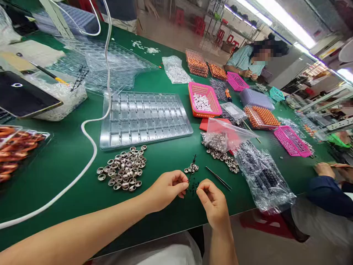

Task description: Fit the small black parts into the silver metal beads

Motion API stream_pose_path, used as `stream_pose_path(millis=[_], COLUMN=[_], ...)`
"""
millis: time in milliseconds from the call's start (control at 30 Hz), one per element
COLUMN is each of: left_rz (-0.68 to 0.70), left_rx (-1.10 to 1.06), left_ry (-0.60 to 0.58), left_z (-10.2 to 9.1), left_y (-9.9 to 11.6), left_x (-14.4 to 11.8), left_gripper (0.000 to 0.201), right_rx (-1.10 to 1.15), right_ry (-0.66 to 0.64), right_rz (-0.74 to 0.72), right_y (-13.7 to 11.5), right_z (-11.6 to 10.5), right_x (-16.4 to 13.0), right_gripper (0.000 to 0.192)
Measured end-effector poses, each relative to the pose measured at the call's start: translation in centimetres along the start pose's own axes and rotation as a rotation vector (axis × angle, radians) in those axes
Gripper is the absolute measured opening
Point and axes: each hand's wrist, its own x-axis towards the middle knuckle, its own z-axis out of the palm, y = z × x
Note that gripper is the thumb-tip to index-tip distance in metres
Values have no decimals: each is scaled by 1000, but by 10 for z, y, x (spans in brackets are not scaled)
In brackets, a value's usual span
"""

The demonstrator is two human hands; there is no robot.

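Note:
My left hand (168, 189) and my right hand (213, 204) meet over the green table (68, 154) near its front edge. The left thumb and finger pinch the lower end of a thin black strip of small parts (192, 167) that runs away from me. My right fingertips are closed just beside a scatter of tiny black bits (193, 186); what they grip is too small to tell. A few small metal rings (191, 169) lie by the strip. A larger pile of metal rings (122, 173) lies to the left. Tweezers (218, 177) lie to the right.
A clear compartment tray (143, 117) sits beyond the rings. Bags of rings (220, 138) and black parts (261, 176) lie right. A white hose (88, 136) crosses the left side. Pink baskets (204, 99), orange parts trays (260, 117) and other seated people occupy the far right.

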Motion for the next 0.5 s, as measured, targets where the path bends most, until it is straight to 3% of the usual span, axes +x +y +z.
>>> stream_pose_path(millis=[300, 500], left_rz=[27, 7], left_rx=[-62, -99], left_ry=[23, 49], left_z=[0, 0], left_y=[-6, -8], left_x=[3, 6], left_gripper=[32, 33], right_rx=[-373, -434], right_ry=[37, 75], right_rz=[-140, -191], right_y=[16, 17], right_z=[-1, 3], right_x=[1, -2], right_gripper=[15, 14])
